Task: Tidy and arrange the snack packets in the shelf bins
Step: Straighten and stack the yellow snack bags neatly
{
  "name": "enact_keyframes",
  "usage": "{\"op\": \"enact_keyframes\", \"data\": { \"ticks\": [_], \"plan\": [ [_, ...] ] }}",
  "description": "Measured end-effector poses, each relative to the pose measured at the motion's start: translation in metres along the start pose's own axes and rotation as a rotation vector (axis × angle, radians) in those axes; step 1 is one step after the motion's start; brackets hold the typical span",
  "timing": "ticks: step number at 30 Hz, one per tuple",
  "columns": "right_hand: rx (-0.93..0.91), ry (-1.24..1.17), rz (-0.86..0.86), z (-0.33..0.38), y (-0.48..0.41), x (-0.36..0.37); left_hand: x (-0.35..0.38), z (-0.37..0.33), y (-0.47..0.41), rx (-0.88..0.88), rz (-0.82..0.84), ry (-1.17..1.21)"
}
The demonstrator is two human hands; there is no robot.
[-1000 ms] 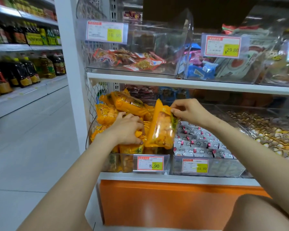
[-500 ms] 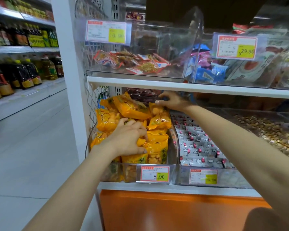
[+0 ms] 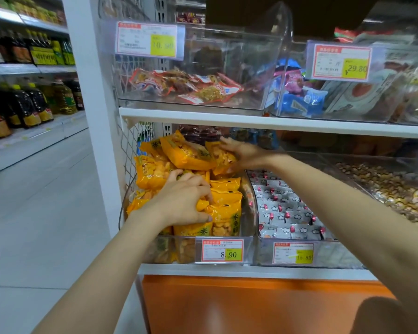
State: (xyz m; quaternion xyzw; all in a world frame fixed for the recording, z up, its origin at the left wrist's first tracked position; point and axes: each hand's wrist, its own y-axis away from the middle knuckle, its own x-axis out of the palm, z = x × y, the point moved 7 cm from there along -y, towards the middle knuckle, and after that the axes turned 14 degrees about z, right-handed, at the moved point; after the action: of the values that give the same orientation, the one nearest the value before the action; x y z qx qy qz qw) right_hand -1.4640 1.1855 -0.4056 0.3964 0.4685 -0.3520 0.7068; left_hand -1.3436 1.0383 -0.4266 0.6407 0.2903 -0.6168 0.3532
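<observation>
A clear plastic bin (image 3: 247,227) on the lower shelf is heaped with orange snack packets (image 3: 186,153). My left hand (image 3: 181,201) lies on the front of the heap, fingers curled over the packets (image 3: 225,210) standing in a row. My right hand (image 3: 241,154) reaches to the back of the bin and holds an orange packet (image 3: 221,156) against the top of the pile, fingers spread along it. Whether the right hand's fingers wrap round that packet is hard to see.
The bin to the right holds silver packets (image 3: 287,213); a further bin holds small wrapped sweets (image 3: 391,189). The shelf board (image 3: 251,121) hangs low over the heap. Upper bins carry red packets (image 3: 186,85) and blue ones (image 3: 299,100). Price tags (image 3: 221,253) front the bins. An aisle floor (image 3: 34,213) lies left.
My right hand carried an orange packet from the front of the bin up to the back of the heap and set it there. My left hand stayed on the front packets.
</observation>
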Motion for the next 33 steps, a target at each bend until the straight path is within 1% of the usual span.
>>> {"op": "enact_keyframes", "data": {
  "ticks": [3, 6, 7, 10, 13, 14, 15, 16, 17, 19, 20, 22, 25, 29, 33],
  "plan": [
    [0.068, 0.101, 0.01, 0.002, 0.0, 0.001, 0.0, 0.0, 0.001, -0.002, 0.01, 0.009],
    [0.068, 0.232, -0.103, 0.007, 0.0, 0.004, 0.001, -0.002, 0.001, 0.003, 0.038, -0.022],
    [0.052, 0.214, -0.114, 0.008, 0.0, 0.006, 0.001, -0.003, 0.001, 0.006, 0.048, -0.033],
    [-0.013, 0.051, -0.092, 0.013, 0.008, 0.014, 0.002, -0.003, 0.003, 0.022, 0.083, -0.026],
    [-0.082, 0.036, -0.271, 0.027, 0.04, 0.005, 0.003, -0.003, 0.004, 0.038, 0.114, -0.019],
    [-0.126, 0.052, -0.279, 0.035, 0.053, 0.006, 0.003, -0.002, 0.003, 0.033, 0.116, -0.025],
    [-0.177, 0.072, -0.224, 0.043, 0.065, 0.011, 0.004, -0.002, 0.003, 0.023, 0.114, -0.034],
    [-0.204, 0.099, -0.128, 0.051, 0.076, 0.021, 0.005, -0.002, 0.002, 0.008, 0.111, -0.048],
    [-0.207, 0.155, -0.039, 0.058, 0.085, 0.031, 0.005, -0.002, 0.001, -0.01, 0.105, -0.066],
    [-0.173, 0.35, 0.035, 0.065, 0.09, 0.046, 0.006, -0.003, -0.002, -0.052, 0.099, -0.1],
    [-0.137, 0.449, 0.042, 0.065, 0.088, 0.052, 0.006, -0.003, -0.002, -0.069, 0.098, -0.114],
    [-0.087, 0.544, 0.052, 0.067, 0.082, 0.063, 0.005, -0.004, -0.003, -0.091, 0.104, -0.134],
    [-0.079, 0.564, 0.092, 0.071, 0.081, 0.071, 0.005, -0.004, -0.003, -0.089, 0.117, -0.133],
    [-0.068, 0.478, 0.108, 0.067, 0.087, 0.054, 0.004, -0.002, -0.002, -0.07, 0.13, -0.117],
    [0.01, 0.65, 0.065, 0.064, 0.08, 0.064, 0.004, -0.002, -0.001, -0.055, 0.121, -0.107]
  ]
}}
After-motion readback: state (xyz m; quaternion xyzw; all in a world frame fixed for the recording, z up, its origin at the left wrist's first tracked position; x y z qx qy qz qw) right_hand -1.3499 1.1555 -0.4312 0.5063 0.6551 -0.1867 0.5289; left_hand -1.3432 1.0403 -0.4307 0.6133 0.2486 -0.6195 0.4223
